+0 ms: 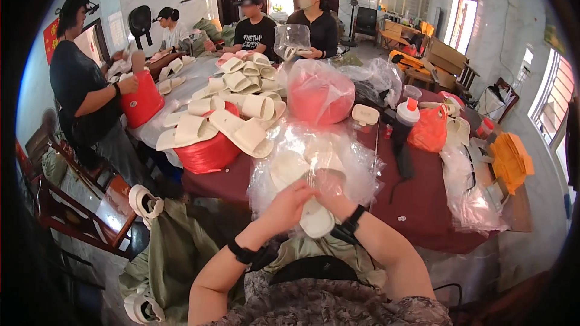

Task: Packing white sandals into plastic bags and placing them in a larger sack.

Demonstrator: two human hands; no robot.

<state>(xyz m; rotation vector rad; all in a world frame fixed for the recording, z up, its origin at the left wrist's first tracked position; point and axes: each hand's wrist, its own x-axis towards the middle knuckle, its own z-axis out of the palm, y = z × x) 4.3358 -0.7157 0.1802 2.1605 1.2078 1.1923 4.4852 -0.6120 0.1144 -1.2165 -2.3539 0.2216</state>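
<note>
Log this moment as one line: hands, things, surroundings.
left hand: at clear bags | right hand: beside left, at bags | near: cream slipper | rest: slipper pile, maroon tablecloth

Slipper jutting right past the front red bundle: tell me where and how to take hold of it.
Probably best to pinch the cream slipper at its right end, coming from the near right, grip above and below: that end juts past the red bundle and nothing lies on it.
</note>
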